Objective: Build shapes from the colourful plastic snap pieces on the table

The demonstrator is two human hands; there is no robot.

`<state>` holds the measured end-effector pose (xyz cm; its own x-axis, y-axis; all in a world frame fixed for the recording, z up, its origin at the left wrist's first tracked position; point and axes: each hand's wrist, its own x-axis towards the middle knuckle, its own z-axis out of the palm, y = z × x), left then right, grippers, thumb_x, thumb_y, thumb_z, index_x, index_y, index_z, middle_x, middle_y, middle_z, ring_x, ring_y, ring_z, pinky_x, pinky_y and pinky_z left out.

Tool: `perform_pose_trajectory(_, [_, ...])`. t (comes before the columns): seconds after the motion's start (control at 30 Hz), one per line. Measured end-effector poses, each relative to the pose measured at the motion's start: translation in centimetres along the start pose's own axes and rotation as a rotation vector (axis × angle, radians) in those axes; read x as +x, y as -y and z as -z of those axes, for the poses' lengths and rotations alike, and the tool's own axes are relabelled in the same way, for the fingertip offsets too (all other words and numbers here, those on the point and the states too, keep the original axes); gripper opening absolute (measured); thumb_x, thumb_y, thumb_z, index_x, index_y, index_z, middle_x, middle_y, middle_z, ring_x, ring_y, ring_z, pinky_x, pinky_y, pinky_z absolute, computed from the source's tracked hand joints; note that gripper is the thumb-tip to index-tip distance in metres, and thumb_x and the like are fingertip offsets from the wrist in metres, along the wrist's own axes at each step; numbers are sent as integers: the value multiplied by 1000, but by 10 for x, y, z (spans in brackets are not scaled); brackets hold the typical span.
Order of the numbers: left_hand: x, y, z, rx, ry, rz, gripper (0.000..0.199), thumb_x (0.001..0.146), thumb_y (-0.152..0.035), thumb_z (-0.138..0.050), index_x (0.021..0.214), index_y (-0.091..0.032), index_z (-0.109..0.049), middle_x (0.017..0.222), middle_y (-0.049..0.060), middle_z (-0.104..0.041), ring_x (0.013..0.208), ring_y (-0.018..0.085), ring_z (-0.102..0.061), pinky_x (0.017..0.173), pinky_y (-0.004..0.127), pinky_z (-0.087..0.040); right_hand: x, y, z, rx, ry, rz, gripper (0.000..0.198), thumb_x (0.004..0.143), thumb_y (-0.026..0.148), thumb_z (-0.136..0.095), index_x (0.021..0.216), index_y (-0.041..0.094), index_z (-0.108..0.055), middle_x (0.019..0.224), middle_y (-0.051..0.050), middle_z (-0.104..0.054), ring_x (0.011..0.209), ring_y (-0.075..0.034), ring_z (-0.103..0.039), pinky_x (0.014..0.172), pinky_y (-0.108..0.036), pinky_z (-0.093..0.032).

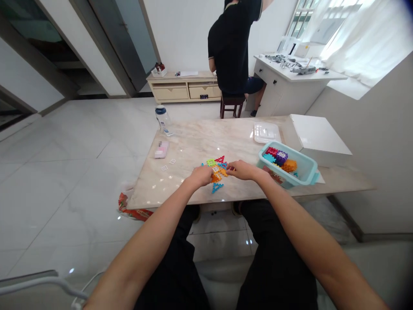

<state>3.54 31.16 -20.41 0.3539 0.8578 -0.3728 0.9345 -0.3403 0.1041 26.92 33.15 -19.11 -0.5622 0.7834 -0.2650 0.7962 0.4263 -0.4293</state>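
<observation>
You seem to be in the step of handling the orange pieces (222, 172), which lie on the tabletop (238, 142) between your left hand (202, 175) and right hand (242, 169). Whether your fingers hold any, I cannot tell. The next move probably calls for a gentle grip, avoiding the blue triangle (217, 187) at the near side.

Tbl. (206, 135) spans frame ctr. Pcs. (217, 175) lie on tbl. btwn. L hand (202, 175) and R hand (241, 169). Bin (308, 171), ctr. R, holds blk. pcs. (282, 158); lid (266, 132) above bin, box (318, 131) upper R of it. Bottle (164, 121) at tbl.'s upper L corner, sm. pack (161, 150) below. Person (230, 49) on stool (232, 101) top ctr.; desk (284, 92) upper R.
</observation>
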Motion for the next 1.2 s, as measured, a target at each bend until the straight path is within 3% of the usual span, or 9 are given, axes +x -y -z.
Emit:
perform_pose_trajectory(0.13, [2,25,-20,4,5,43,28,97,-24,-57,108,-21,-84,114,14,-81,111,29,-76,94,33,-56,9,-23,-16,-72,60,-49,29,107,37,-61,120,19,-80,121,-12,-80,108,-25,-75,91,-29,-51])
perform_pose_trajectory(0.2, [1,36,-25,2,102,15,29,93,-20,-62,113,-20,-83,116,14,-81,114,30,-75,98,33,-56,15,-36,-24,-122,45,-83,27,106,32,-61,120,18,-79,123,-13,-79,112,-27,-73,95,-30,-51])
perform_pose_trajectory(0.37, [-12,59,-30,-63,264,-36,89,77,-31,-87,159,-24,-53,154,15,-65,137,30,-65,108,30,-51,26,-51,-35,-200,34,-57,32,102,25,-65,132,17,-71,133,-15,-72,121,-28,-69,102,-31,-50])
perform_pose_trajectory(0.47, [-15,64,-26,-69,310,8,87,81,-37,-87,159,-24,-50,159,16,-60,140,30,-63,109,30,-50,36,-41,-40,-216,18,-113,39,101,35,-69,137,18,-66,136,-16,-70,121,-29,-68,102,-33,-51])
perform_pose_trajectory(0.63, [-7,53,-27,12,302,87,81,80,-45,-89,149,-18,-57,146,19,-69,132,33,-68,103,31,-54,52,-18,-58,-259,38,-223,61,98,49,-74,144,14,-58,143,-22,-64,129,-35,-65,103,-39,-53])
perform_pose_trajectory(0.8, [-1,35,-39,-9,246,79,89,71,-34,-97,146,-14,-55,140,19,-72,128,34,-70,102,31,-56,56,-9,-74,-245,-1,-288,50,102,42,-67,141,13,-58,149,-24,-57,134,-37,-62,107,-42,-53])
perform_pose_trajectory(0.97, [-4,21,-38,-56,118,108,66,90,-30,-81,146,-11,-53,136,23,-72,130,35,-70,105,36,-56,56,-8,-76,-244,-42,-278,51,103,36,-63,147,12,-52,149,-25,-56,136,-37,-60,111,-42,-51])
perform_pose_trajectory(1.07, [-3,18,-37,-75,120,141,85,86,-29,-85,156,-9,-41,134,25,-72,130,37,-70,105,38,-57,56,-10,-75,-236,-49,-283,55,102,32,-63,151,12,-47,150,-25,-57,136,-36,-60,110,-41,-51])
perform_pose_trajectory(1.2, [2,23,-46,-60,173,0,103,67,-18,-98,155,-17,-44,148,21,-65,133,36,-68,108,37,-56,57,-15,-72,-275,-25,-287,61,97,29,-70,151,13,-47,144,-24,-61,130,-35,-64,105,-41,-53])
